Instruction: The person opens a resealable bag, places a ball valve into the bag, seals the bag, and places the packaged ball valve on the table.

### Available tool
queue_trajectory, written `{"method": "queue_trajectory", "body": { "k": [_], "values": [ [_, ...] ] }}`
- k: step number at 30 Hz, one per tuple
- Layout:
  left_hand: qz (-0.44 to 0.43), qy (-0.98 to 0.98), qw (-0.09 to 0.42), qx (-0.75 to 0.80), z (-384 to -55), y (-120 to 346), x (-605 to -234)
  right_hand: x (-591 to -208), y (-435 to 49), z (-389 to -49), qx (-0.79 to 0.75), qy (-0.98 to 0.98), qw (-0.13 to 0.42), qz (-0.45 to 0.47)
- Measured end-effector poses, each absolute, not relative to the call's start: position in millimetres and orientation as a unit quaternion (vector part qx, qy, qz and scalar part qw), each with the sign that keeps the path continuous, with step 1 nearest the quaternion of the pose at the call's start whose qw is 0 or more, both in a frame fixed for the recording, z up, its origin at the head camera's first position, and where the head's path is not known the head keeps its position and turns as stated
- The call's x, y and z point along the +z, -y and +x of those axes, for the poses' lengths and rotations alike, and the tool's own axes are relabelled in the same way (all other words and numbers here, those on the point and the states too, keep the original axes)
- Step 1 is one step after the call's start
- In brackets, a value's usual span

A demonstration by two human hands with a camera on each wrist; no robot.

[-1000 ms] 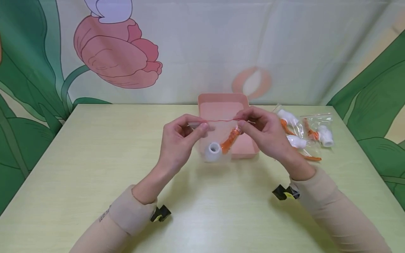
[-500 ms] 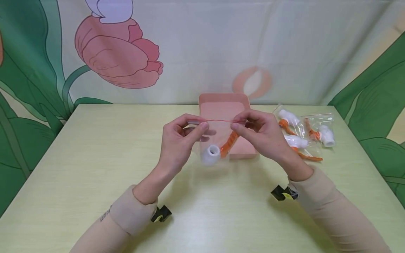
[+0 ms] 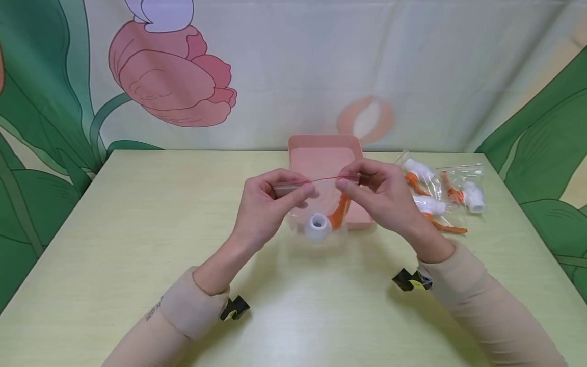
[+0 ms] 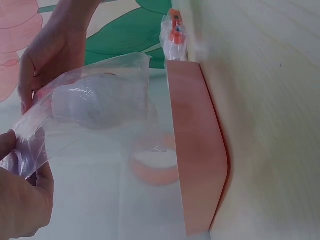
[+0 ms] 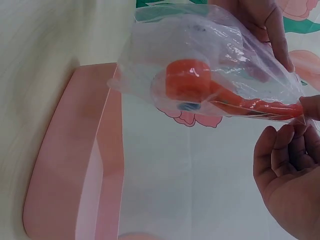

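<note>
Both hands pinch the top edge of a clear zip bag (image 3: 323, 179) with a red seal line, held in front of the pink tray. My left hand (image 3: 261, 211) grips its left corner between thumb and fingers. On the right corner, my right hand (image 3: 382, 193) does the same. Inside the bag hang a white plastic fitting (image 3: 318, 225) with a round opening and an orange lever-like part (image 3: 339, 213). The right wrist view shows the orange part's round end (image 5: 188, 80) and ribbed arm through the film. Whether the seal is parted cannot be made out.
Behind the hands, the pink tray (image 3: 325, 141) stands near the table's back edge. To its right lie several similar clear bags (image 3: 471, 196) with white and orange parts. A printed curtain (image 3: 284, 76) hangs behind the wooden table (image 3: 151, 229).
My right hand has shifted slightly left along the bag's top. The left hand has come slightly right and down, so the red line slants now. The white fitting swung left, then right.
</note>
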State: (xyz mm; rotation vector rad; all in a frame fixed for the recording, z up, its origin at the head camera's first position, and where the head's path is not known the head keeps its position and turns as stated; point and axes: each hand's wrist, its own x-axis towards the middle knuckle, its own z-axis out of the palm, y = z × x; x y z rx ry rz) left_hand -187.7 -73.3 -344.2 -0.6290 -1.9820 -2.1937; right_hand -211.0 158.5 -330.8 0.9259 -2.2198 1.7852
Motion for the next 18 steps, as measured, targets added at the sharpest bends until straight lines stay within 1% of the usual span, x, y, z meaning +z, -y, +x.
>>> {"method": "queue_trajectory", "body": {
  "k": [6, 12, 18],
  "values": [
    [-0.208, 0.666, 0.083, -0.711, -186.6, 71.1, -345.1, -332.5, -157.4, -210.2, 0.594, 0.737, 0.070, 0.314],
    [-0.224, 0.666, 0.116, -0.702, -184.8, 70.2, -344.2, -334.0, -155.4, -212.4, 0.595, 0.718, 0.060, 0.356],
    [-0.242, 0.660, 0.111, -0.703, -183.6, 70.4, -344.8, -333.5, -152.2, -212.9, 0.588, 0.707, 0.063, 0.389]
  ]
}}
